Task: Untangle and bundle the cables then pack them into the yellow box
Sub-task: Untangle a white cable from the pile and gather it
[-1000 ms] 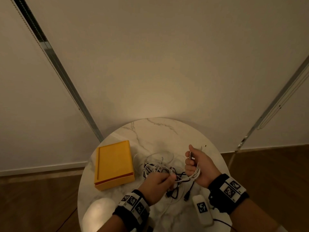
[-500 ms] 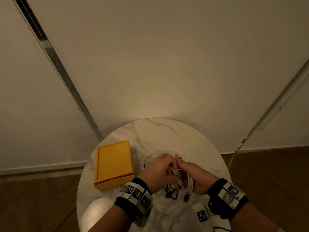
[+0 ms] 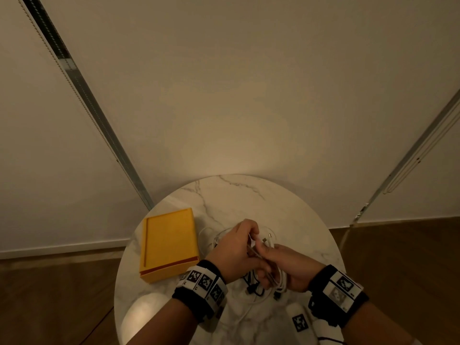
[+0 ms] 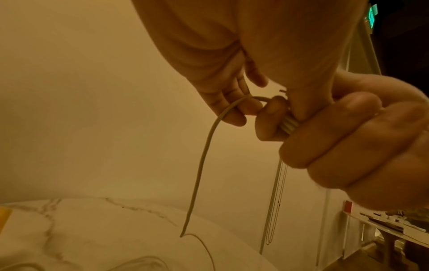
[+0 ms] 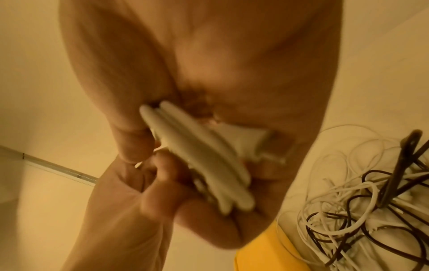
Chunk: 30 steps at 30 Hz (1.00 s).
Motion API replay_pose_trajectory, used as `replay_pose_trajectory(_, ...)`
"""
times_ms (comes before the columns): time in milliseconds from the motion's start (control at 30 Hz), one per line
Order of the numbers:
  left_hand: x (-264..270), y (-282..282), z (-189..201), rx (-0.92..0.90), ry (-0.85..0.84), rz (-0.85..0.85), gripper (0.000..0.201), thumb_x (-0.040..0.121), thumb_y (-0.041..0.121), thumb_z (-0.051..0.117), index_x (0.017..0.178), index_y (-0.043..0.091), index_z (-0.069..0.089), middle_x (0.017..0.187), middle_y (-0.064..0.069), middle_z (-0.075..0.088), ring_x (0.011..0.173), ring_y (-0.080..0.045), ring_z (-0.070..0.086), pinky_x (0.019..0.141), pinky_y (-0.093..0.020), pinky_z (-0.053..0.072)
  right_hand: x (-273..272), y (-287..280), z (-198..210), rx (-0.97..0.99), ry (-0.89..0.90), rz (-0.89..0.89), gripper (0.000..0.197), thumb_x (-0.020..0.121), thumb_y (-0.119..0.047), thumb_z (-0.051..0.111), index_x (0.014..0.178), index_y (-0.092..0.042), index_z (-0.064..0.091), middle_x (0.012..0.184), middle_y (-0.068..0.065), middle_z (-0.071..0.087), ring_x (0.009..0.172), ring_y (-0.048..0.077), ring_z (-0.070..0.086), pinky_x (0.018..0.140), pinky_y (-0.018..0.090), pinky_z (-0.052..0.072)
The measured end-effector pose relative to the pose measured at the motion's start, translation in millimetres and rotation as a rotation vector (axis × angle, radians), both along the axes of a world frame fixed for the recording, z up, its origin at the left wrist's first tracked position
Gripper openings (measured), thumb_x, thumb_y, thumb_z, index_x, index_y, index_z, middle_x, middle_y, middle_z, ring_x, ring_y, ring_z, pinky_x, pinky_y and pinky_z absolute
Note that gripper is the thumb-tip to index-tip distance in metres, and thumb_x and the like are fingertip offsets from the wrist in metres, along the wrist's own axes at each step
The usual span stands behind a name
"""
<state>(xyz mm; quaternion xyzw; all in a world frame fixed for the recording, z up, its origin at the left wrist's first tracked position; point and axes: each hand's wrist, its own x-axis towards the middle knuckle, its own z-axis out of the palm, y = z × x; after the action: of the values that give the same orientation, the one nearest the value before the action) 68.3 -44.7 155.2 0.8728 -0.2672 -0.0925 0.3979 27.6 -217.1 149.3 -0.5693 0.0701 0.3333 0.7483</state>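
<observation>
Hands met | both hands (image 3: 258, 255) clamp white cable coil (image 5: 197, 155)

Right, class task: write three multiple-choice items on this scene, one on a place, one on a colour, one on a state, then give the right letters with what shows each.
1. Where does the box lie on the table?
A. To the left of the hands
B. To the right of the hands
C. Under the hands

2. What colours are the loose cables on the table?
A. Red and blue
B. White and black
C. All green

3. What is the right hand doing?
A. Lying flat on the table
B. Gripping a folded white cable
C. Lifting the box

Answers:
1. A: in the head view the box sits left of both hands.
2. B: the right wrist view shows white and black strands tangled.
3. B: its fingers curl round the bunched loops, while the left hand pinches the same cable.
</observation>
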Motion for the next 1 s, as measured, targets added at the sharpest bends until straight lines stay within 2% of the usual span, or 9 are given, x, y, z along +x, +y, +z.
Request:
replay_pose_trajectory(133,0,1,-5,0.038,-0.042,-0.028,0.046,0.077,0.057,0.069,0.105,0.026,0.05,0.102,0.011,0.052,0.088,-0.004,0.051,0.073,-0.012,0.041,0,2,6,0.01,0.041,-0.105,0.041,0.086,-0.055,0.067,0.072,-0.017,0.059,0.06,0.002,0.039,0.048,0.013,0.037,0.046,0.024,0.038)
replay_pose_trajectory(267,2,12,-24,0.112,-0.035,-0.036,0.054,0.089,0.073,0.044,0.09,0.019,0.056,0.087,0.005,0.056,0.08,-0.01,0.053,0.073,-0.032,0.046,2,-4,10,0.033,0.06,-0.135,0.041,0.087,-0.055,0.063,0.076,-0.016,0.063,0.061,0.002,0.038,0.049,0.013,0.033,0.046,0.024,0.032)
replay_pose_trajectory(467,7,24,-31,0.161,0.026,0.04,0.034,0.104,0.04,0.044,0.082,0.016,0.053,0.073,0.0,0.058,0.07,-0.018,0.055,0.064,-0.032,0.038,3,-9,0,0.007,0.068,-0.276,0.039,0.089,-0.053,0.065,0.083,-0.016,0.057,0.062,0.003,0.038,0.052,0.016,0.036,0.048,0.028,0.035)
replay_pose_trajectory(600,4,15,-23,0.011,0.054,0.116,0.022,0.103,0.033,0.05,0.094,0.019,0.066,0.073,0.005,0.066,0.067,-0.01,0.062,0.067,-0.036,0.054,6,-8,-4,-0.066,0.038,-0.466,0.044,0.083,-0.054,0.069,0.088,-0.013,0.052,0.06,0.002,0.038,0.049,0.017,0.036,0.049,0.03,0.037)
replay_pose_trajectory(700,-8,-5,-6,-0.135,0.039,0.116,0.017,0.102,0.027,0.055,0.103,0.018,0.07,0.073,0.008,0.067,0.064,-0.001,0.063,0.063,-0.02,0.051,8,-7,-4,-0.055,0.012,-0.554,0.047,0.084,-0.057,0.069,0.091,-0.013,0.054,0.061,0.001,0.04,0.05,0.017,0.039,0.05,0.031,0.038)
replay_pose_trajectory(767,-17,-19,5,-0.17,0.009,0.073,0.016,0.102,0.027,0.055,0.096,0.022,0.07,0.071,0.012,0.064,0.066,0.0,0.062,0.063,-0.013,0.046,8,-5,-2,-0.04,-0.011,-0.569,0.051,0.081,-0.063,0.069,0.086,-0.013,0.061,0.065,0.006,0.048,0.057,0.02,0.047,0.054,0.032,0.042)
replay_pose_trajectory(867,-24,-33,5,-0.13,-0.051,-0.011,0.022,0.102,0.029,0.051,0.086,0.021,0.064,0.073,0.005,0.064,0.069,-0.011,0.059,0.067,-0.036,0.051,7,-1,7,0.021,-0.018,-0.582,0.051,0.083,-0.065,0.064,0.083,-0.013,0.065,0.066,0.01,0.059,0.061,0.025,0.058,0.06,0.035,0.046)
replay_pose_trajectory(933,-27,-38,0,-0.095,-0.094,-0.05,0.021,0.101,0.026,0.051,0.092,0.014,0.066,0.079,-0.004,0.062,0.073,-0.018,0.056,0.069,-0.037,0.049,7,0,11,0.042,0.007,-0.59,0.048,0.09,-0.059,0.06,0.097,-0.011,0.058,0.063,0.005,0.063,0.061,0.023,0.064,0.061,0.036,0.049)
replay_pose_trajectory(1000,-30,-41,-3,-0.1,-0.128,-0.079,0.022,0.101,0.021,0.051,0.096,0.008,0.068,0.084,-0.007,0.062,0.077,-0.019,0.054,0.07,-0.033,0.046,7,0,11,0.032,0.009,-0.599,0.045,0.092,-0.051,0.062,0.098,-0.007,0.054,0.063,0.003,0.061,0.06,0.02,0.064,0.057,0.033,0.05)
